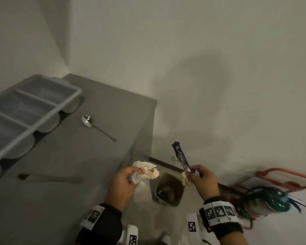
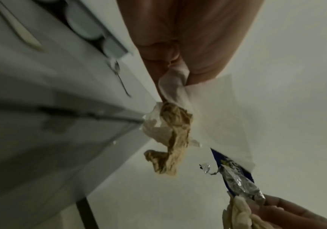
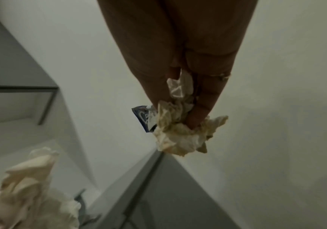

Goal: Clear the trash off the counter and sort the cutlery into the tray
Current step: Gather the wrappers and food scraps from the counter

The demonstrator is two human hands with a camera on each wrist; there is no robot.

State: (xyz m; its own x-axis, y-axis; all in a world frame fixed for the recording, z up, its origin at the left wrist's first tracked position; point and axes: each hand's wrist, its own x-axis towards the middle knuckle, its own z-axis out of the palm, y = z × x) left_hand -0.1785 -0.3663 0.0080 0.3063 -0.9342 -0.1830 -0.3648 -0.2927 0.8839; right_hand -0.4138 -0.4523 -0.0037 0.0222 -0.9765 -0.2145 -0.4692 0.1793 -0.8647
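My left hand (image 1: pixel 126 177) grips crumpled, stained white napkins (image 1: pixel 147 169) past the counter's right edge; the left wrist view shows the wad (image 2: pixel 173 133) hanging from my fingers. My right hand (image 1: pixel 199 175) pinches a blue snack wrapper (image 1: pixel 180 156) together with a small crumpled tissue (image 1: pixel 185 179), which the right wrist view shows as a tissue (image 3: pixel 180 136) under my fingertips. Both hands hover above a small dark bin (image 1: pixel 169 189) on the floor. A spoon (image 1: pixel 95 125) and a knife (image 1: pixel 51 178) lie on the grey counter (image 1: pixel 104 103). The grey cutlery tray (image 1: pixel 25 110) sits at the counter's left.
White walls stand behind and to the right of the counter. On the floor at the right lie a red wire frame (image 1: pixel 286 177) and a green and teal object (image 1: pixel 270 200). A dark baseboard strip (image 1: pixel 166 166) runs along the wall.
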